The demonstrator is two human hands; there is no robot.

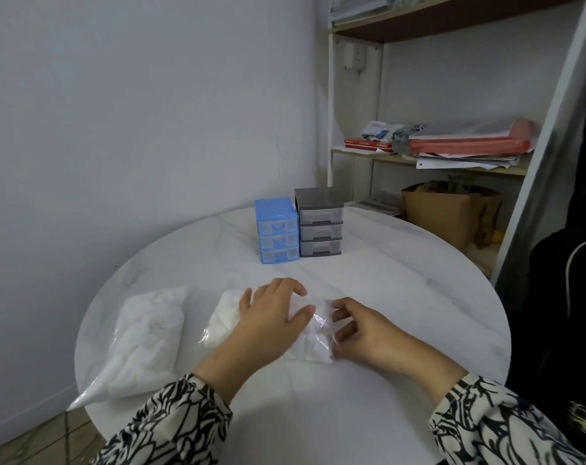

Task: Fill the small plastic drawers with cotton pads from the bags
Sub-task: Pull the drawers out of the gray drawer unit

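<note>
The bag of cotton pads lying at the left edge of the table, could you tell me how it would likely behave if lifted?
The left bag looks floppy: thin clear film, rumpled contents, so it would probably sag. Likely light, being soft white padding. Its corner overhangs the table, so a push might slide it off.

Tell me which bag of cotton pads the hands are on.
The clear plastic bag of cotton pads at the table's centre; the other bag lies untouched to its left.

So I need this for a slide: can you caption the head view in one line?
Left hand presses a bag of cotton pads while the right hand pinches its end, closed drawer units behind.
</note>
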